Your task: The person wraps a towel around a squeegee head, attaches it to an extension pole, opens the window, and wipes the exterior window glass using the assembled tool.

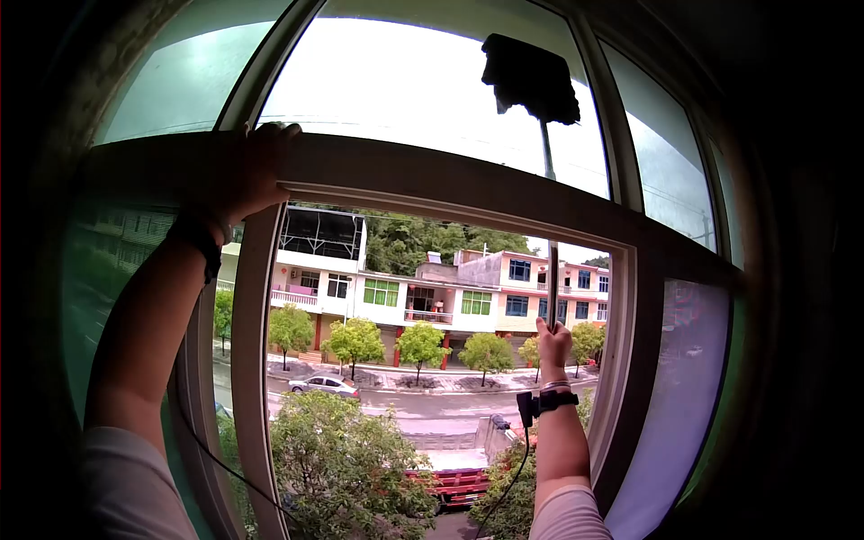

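Observation:
My right hand reaches through the open window and is wrapped round the pole of a flat-headed mop. The dark mop head, with a ragged lower edge, is raised outside the upper pane and stands out against the bright sky. Part of the pole passes behind the crossbar. My left hand grips the wooden-looking crossbar of the window frame at upper left, fingers over its top edge. Dark bands with thin cables sit on both wrists.
A sliding frame post stands below my left hand, and a frosted pane is on the right. Outside lie treetops, a red truck, a road with a silver car, and a row of buildings.

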### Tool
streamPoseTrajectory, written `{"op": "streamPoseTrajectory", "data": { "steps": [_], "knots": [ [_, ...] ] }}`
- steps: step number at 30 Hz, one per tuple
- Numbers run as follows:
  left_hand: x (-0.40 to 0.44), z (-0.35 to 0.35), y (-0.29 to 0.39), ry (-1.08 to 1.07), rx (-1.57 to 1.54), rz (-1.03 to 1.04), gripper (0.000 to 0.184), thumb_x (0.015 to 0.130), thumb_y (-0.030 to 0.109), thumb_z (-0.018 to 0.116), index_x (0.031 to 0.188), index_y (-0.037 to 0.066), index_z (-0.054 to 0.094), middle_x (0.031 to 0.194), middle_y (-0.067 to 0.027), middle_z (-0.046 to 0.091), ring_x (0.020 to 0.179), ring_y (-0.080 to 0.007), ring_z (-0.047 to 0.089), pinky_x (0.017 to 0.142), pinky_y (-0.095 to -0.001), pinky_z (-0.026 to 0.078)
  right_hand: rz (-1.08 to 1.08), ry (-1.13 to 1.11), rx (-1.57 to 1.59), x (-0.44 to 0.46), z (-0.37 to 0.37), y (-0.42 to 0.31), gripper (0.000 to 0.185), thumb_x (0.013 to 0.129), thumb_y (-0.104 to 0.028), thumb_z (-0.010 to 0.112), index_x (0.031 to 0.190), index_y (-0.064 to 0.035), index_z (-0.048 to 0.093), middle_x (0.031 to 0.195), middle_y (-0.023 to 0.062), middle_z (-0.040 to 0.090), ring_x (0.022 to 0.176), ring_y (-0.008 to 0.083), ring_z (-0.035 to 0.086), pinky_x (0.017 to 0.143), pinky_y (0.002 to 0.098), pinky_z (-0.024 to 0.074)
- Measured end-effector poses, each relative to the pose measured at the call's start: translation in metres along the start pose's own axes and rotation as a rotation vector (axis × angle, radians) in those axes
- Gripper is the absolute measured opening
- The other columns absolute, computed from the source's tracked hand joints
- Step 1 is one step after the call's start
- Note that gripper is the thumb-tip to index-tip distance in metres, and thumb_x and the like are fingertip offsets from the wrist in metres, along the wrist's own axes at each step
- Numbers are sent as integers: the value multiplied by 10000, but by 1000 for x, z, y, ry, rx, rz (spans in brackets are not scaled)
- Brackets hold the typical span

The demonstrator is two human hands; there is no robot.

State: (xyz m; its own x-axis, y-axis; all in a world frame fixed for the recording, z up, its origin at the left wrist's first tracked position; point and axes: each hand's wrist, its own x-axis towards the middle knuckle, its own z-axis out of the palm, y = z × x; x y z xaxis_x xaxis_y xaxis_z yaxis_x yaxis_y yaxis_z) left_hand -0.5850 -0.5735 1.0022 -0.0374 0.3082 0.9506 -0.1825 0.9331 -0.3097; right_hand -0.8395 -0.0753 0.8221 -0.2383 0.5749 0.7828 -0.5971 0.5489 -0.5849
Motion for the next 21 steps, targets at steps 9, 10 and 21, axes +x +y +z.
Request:
{"op": "streamPoseTrajectory", "data": {
  "steps": [9,10,21],
  "knots": [
    [5,22,-10,190,-5,65,766,597,222,783,1264,84,432,1165,-121,514,1157,-297,465,1008,-572,287,-66,-22,-41,-32,25,-25,333,774,-371,698,684,-55,645,669,158,642,680,367,632,632,424,485],
    [6,21,-9,127,-15,33,774,608,230,787,1276,82,426,1214,-127,492,1194,-307,443,1035,-591,266,-38,-55,16,-59,13,-2,344,771,-354,709,645,-50,608,617,145,613,625,350,611,593,426,459],
    [1,18,-12,158,-103,42,746,643,287,779,1276,72,448,1231,-126,501,1192,-313,462,1036,-590,292,80,-137,52,-172,-29,40,394,735,-335,747,573,-47,534,483,91,496,462,241,488,493,388,376]
  ]
}}
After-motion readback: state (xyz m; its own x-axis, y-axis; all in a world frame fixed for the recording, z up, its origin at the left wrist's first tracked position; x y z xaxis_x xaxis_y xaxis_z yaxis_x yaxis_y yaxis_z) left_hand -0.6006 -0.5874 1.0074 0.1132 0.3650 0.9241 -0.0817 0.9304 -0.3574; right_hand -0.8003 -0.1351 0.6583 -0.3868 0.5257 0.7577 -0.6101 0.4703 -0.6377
